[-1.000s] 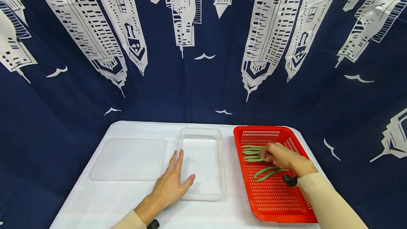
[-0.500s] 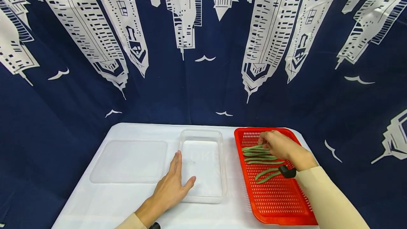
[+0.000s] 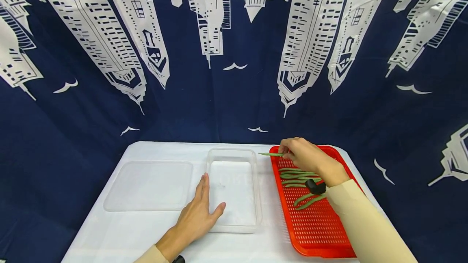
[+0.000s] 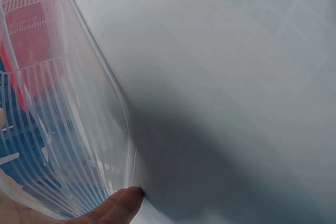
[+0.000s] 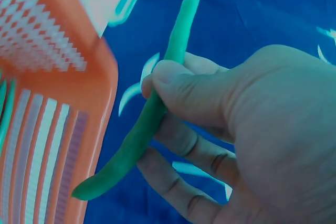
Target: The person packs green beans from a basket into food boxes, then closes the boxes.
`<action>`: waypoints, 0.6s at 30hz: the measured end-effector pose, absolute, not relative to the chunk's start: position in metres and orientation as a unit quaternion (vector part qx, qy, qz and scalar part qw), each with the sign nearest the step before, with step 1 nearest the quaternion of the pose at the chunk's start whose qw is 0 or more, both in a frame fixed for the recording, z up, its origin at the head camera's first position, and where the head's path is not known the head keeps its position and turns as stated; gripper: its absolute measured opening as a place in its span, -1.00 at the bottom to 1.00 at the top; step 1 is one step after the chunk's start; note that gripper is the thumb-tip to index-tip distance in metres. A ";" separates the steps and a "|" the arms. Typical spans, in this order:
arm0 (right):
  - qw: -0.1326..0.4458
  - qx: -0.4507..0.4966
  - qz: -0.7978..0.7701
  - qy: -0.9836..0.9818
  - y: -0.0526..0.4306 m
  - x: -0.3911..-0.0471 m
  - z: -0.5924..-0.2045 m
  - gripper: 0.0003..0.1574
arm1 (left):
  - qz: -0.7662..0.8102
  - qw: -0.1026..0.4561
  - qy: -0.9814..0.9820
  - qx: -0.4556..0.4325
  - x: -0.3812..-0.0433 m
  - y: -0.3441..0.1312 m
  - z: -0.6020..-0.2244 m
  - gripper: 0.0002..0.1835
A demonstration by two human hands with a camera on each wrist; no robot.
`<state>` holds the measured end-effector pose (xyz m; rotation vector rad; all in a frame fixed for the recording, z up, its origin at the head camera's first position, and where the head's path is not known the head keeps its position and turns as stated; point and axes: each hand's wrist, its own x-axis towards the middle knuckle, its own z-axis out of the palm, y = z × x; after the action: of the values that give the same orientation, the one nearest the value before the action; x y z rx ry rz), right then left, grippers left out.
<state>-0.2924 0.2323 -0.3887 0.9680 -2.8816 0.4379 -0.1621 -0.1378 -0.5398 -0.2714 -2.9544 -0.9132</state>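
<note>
Between thumb and fingers, my right hand (image 3: 307,158) pinches one green bean (image 5: 137,124) above the far end of a red basket (image 3: 318,234). The bean's tip points left, past the basket's rim. Several more green beans (image 3: 297,177) lie in that basket, partly hidden by my right wrist. My left hand (image 3: 195,214) rests with straight fingers against the left side of a clear plastic container (image 3: 234,228). In the left wrist view, its fingertips touch the container's wall (image 4: 89,108).
A flat, translucent lid (image 3: 148,186) lies left of the container on the white table (image 3: 95,238). Behind the table hangs a dark blue cloth (image 3: 234,104) printed with white buildings and birds.
My right hand has lifted one green bean from the pile and moved up and left toward the basket's far rim. The left hand has stayed beside the container.
</note>
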 end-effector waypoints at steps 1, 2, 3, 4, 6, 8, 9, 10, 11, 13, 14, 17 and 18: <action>0.034 0.316 0.145 -0.937 0.225 -0.294 -0.390 -0.75 | -0.296 0.019 -0.951 -0.088 -0.162 -0.138 -0.540 0.20; 0.031 0.317 0.146 -0.937 0.218 -0.296 -0.392 -0.76 | -0.297 0.020 -0.951 -0.088 -0.162 -0.138 -0.540 0.20; 0.029 0.318 0.147 -0.936 0.210 -0.298 -0.394 -0.76 | -0.297 0.020 -0.951 -0.088 -0.162 -0.139 -0.540 0.20; 0.026 0.318 0.148 -0.936 0.204 -0.300 -0.395 -0.77 | -0.297 0.022 -0.951 -0.087 -0.162 -0.138 -0.540 0.20; 0.021 0.319 0.149 -0.936 0.190 -0.304 -0.399 -0.79 | -0.299 0.023 -0.950 -0.088 -0.163 -0.138 -0.539 0.21; 0.012 0.316 0.154 -0.936 0.176 -0.308 -0.403 -0.81 | -0.296 0.023 -0.951 -0.086 -0.163 -0.138 -0.539 0.22; 0.009 0.316 0.156 -0.936 0.170 -0.310 -0.405 -0.81 | -0.297 0.021 -0.951 -0.086 -0.163 -0.138 -0.538 0.22; 0.005 0.317 0.159 -0.935 0.163 -0.311 -0.407 -0.81 | -0.297 0.020 -0.951 -0.085 -0.163 -0.138 -0.538 0.22; 0.004 0.321 0.161 -0.933 0.157 -0.314 -0.409 -0.81 | -0.299 0.019 -0.950 -0.085 -0.163 -0.138 -0.538 0.22; 0.000 0.328 0.166 -0.930 0.146 -0.317 -0.414 -0.80 | -0.298 0.018 -0.951 -0.084 -0.162 -0.138 -0.538 0.21; -0.001 0.333 0.169 -0.928 0.140 -0.319 -0.417 -0.78 | -0.299 0.018 -0.950 -0.085 -0.162 -0.138 -0.537 0.21; 0.001 0.347 0.172 -0.922 0.126 -0.324 -0.426 -0.76 | -0.300 0.019 -0.950 -0.087 -0.162 -0.138 -0.538 0.20; 0.001 0.350 0.174 -0.920 0.122 -0.325 -0.429 -0.75 | -0.299 0.018 -0.950 -0.087 -0.161 -0.138 -0.537 0.20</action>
<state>-0.3247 0.1220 -0.4286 1.0986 -2.8894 0.5457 -0.1614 -0.1382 -0.5375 -0.2714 -2.9507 -0.9282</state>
